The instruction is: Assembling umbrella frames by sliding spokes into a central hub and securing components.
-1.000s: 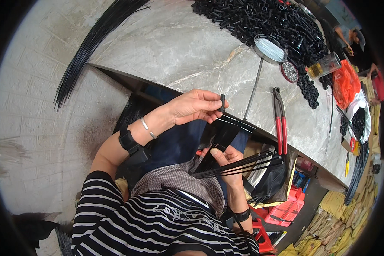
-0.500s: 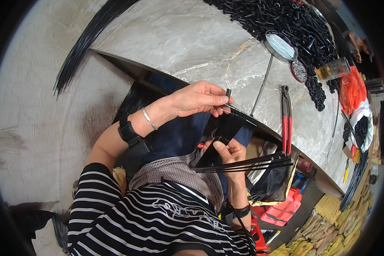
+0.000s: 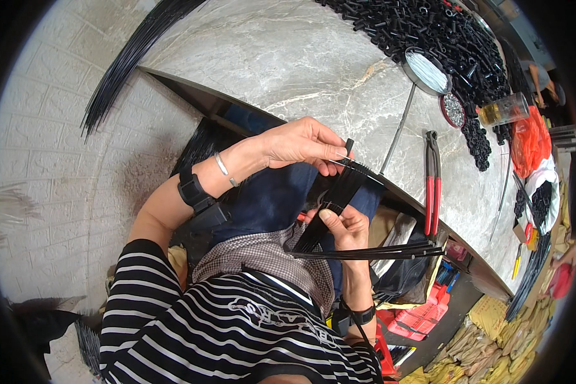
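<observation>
Left hand: our left hand (image 3: 301,142) is closed in a pinch on a short black tube (image 3: 348,146), thumb and fingertips tight at its lower end, just above the desk edge.
Right hand: our right hand (image 3: 345,229) is curled shut around a bundle of thin black strips (image 3: 371,252), the thumb pressing them against the fingers; the strips fan out to the right over our lap.
Where the work sits: tube and strips meet between the two hands, in front of the grey marble desk (image 3: 288,57), not resting on it.
Step in hand: we judge that we are feeding one strip end (image 3: 365,168) into the tube, and the strip looks only just started.
Next move calls for: a steady pinch on the tube while the right hand slides the strip along its axis, keeping the other strips out of the way.
Nearby on the desk: red-handled pincers (image 3: 431,185) lie beside the edge, a round mirror-like dish (image 3: 426,70) farther back, and a heap of black tube pieces (image 3: 422,29) well apart from our hands.
Left side: a long sheaf of black strips (image 3: 131,61) lies across the desk corner.
</observation>
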The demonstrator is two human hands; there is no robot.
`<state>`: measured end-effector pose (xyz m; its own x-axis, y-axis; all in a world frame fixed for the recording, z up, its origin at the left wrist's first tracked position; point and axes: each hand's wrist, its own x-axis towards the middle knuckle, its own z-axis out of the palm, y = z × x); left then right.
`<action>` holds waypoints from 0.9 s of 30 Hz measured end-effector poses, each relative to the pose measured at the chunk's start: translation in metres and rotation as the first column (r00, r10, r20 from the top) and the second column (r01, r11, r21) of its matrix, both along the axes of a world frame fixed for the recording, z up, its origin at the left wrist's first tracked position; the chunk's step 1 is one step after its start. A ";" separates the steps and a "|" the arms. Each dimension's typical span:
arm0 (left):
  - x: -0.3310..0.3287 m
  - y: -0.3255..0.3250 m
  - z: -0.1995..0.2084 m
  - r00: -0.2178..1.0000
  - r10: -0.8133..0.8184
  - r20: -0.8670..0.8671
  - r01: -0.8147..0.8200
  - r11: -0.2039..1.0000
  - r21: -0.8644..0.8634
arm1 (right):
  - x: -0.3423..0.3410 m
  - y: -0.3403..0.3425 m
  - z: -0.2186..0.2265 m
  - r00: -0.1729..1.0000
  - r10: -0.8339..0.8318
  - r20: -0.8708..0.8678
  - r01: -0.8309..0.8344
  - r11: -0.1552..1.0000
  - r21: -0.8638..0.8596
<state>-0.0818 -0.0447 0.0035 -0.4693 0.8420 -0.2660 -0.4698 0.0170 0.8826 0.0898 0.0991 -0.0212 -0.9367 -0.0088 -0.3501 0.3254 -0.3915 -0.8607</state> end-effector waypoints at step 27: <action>0.011 -0.005 0.019 0.936 -0.062 -0.346 0.049 0.998 -0.048 | 0.002 -0.005 0.005 1.000 -0.026 -0.001 0.026 0.996 0.089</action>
